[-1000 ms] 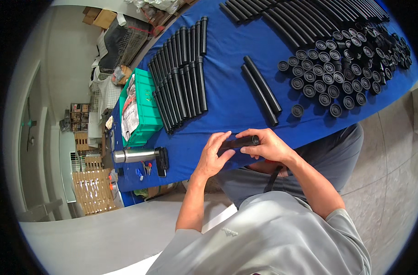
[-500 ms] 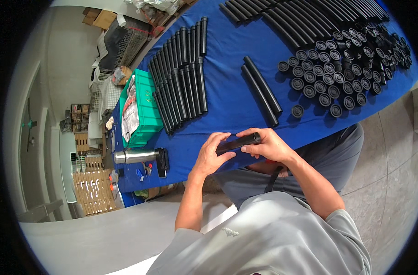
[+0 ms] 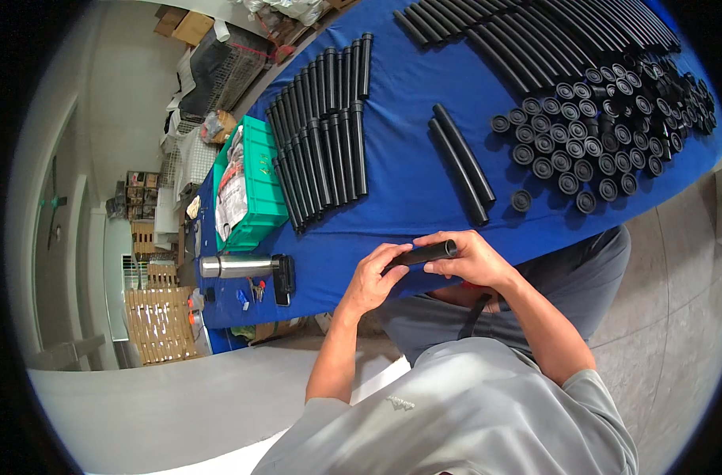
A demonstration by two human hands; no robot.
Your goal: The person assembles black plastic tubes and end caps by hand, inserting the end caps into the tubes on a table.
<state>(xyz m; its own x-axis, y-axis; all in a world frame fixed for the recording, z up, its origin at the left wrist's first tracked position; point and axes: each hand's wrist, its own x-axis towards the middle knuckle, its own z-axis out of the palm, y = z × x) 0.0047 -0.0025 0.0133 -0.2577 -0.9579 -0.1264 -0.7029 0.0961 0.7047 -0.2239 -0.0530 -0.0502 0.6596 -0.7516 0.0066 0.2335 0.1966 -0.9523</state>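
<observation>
A short black tube [image 3: 422, 255] is held above the near edge of the table, lying nearly level with its hollow end to the right. My left hand [image 3: 369, 279] is closed around its left end, which the fingers hide. Near the hollow end, my right hand [image 3: 478, 260] grips the tube between thumb and fingers. Two loose black tubes [image 3: 460, 170] lie side by side just beyond my hands. Farther right is a spread of round black caps with ringed faces [image 3: 566, 183], with one cap [image 3: 521, 200] apart from the others.
Black tubes with collared ends [image 3: 320, 158] lie in two rows at left on the blue cloth [image 3: 400, 182]. More plain tubes [image 3: 527, 47] lie at the back. Near the left edge are a green crate [image 3: 264, 190], a steel flask [image 3: 238, 267] and a black phone-like object [image 3: 283, 280].
My left hand has closed in on the tube's left end, its fingers and thumb now nearer together. The view has shifted slightly, moving the table things a little to the right.
</observation>
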